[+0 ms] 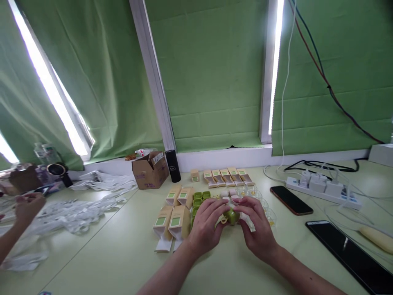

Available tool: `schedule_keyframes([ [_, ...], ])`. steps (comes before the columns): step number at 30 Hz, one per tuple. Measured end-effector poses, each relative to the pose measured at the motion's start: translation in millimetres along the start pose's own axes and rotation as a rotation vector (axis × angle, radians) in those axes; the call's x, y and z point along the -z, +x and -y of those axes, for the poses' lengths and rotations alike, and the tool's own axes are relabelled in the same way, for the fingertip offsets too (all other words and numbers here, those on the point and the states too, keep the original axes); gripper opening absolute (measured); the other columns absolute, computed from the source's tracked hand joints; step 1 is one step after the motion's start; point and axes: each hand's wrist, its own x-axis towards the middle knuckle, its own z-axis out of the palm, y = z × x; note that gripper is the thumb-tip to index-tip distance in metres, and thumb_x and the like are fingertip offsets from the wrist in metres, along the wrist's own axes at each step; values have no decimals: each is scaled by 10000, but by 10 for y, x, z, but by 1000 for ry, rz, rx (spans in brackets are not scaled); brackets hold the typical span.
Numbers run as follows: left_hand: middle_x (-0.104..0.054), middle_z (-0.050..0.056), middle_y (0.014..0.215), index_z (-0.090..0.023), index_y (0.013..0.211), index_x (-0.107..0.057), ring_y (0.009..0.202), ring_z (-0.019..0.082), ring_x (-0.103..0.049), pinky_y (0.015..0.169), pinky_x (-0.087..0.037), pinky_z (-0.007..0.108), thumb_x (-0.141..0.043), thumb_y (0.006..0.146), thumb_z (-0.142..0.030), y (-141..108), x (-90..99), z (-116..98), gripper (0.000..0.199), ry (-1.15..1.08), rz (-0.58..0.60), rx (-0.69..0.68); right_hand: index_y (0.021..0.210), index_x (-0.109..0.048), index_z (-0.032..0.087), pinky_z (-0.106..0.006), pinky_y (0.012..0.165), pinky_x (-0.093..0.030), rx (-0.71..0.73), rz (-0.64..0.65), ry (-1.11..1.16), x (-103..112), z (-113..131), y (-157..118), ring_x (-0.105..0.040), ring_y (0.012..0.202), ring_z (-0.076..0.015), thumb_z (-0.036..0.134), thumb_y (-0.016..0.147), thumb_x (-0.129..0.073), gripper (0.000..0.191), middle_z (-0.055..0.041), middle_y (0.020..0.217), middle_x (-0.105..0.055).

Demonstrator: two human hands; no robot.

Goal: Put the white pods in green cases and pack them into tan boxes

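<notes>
My left hand (206,227) and my right hand (256,229) meet around a small round green object (232,216) with a pale yellow ring on its left side. Fingers of both hands press on it. A clear piece of film or plastic shows by my right fingers. Just behind my hands are green square cups (197,195), small pinkish-white pieces (232,191) and clear round plastic parts (270,216). Left of my left hand stand open kraft boxes with green labels (179,221). Another row of kraft boxes (227,178) lies farther back.
A cardboard box (150,170) and black cylinder (172,166) stand at the back. Right are a phone (291,200), a tablet (350,256), a power strip (322,190) and cables. White strips (70,213) lie left, beside another person's hand (29,209).
</notes>
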Motion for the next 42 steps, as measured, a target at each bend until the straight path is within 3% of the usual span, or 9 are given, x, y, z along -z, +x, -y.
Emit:
schedule_keyframes([
  [6, -756, 119, 1270, -222, 1273, -624, 1132, 263, -691, 985, -580, 466, -641, 894, -49, -39, -20, -25, 417, 102, -72, -23, 1353, -564, 258, -487, 1094, -562, 49, 53, -34, -2, -5, -10, -570, 1337, -285, 28, 958, -504, 461, -144, 1353, -558],
  [10, -766, 122, 1249, -227, 1256, -638, 1113, 271, -703, 969, -583, 461, -739, 912, -154, -7, -17, -30, 366, 88, -113, -2, 1384, -548, 269, -523, 1129, -531, -27, 70, 19, -20, -38, -39, -569, 1348, -292, 83, 972, -527, 452, -134, 1360, -610],
  [15, -776, 118, 1176, -226, 1226, -651, 1086, 291, -687, 940, -570, 466, -838, 866, -273, 31, 12, -25, 409, 78, -256, 52, 1316, -584, 293, -471, 1060, -583, -361, 11, 326, -90, -38, -45, -611, 1316, -293, 279, 983, -653, 341, -128, 1363, -616],
  [19, -763, 115, 1152, -232, 1234, -671, 1080, 293, -664, 952, -554, 479, -756, 925, -271, -10, -31, 0, 323, 28, -253, 151, 1273, -568, 306, -408, 867, -645, -673, 18, 682, -118, -45, -2, -726, 1125, -288, 473, 876, -806, 492, -112, 1273, -685],
  [22, -758, 121, 1137, -219, 1223, -705, 1083, 288, -651, 952, -557, 477, -697, 958, -252, -32, -92, 13, 267, -44, -226, 270, 1212, -611, 283, -417, 845, -640, -782, 26, 727, -109, -62, 26, -739, 1094, -305, 572, 791, -855, 566, -119, 1256, -697],
  [31, -773, 116, 1001, -212, 1024, -825, 1007, 265, -700, 878, -599, 410, -726, 940, -322, 19, -96, 47, 171, -302, -197, 550, 1202, -639, 269, -435, 903, -613, -778, 139, 684, -132, -36, -13, -726, 976, -259, 540, 810, -860, 526, -59, 974, -719],
  [37, -788, 97, 929, -198, 833, -794, 899, 235, -742, 839, -606, 364, -742, 903, -282, 31, -116, 24, 121, -404, -198, 611, 1216, -665, 253, -431, 925, -606, -745, 184, 513, -119, -39, -35, -733, 1017, -262, 558, 831, -829, 518, -99, 1174, -726],
  [42, -791, 94, 951, -193, 805, -732, 921, 236, -747, 864, -597, 369, -704, 923, -286, 42, -122, -29, 154, -393, -217, 649, 1215, -667, 253, -420, 935, -608, -737, 193, 502, -112, -8, -8, -724, 1057, -267, 555, 855, -804, 489, -97, 1163, -726],
])
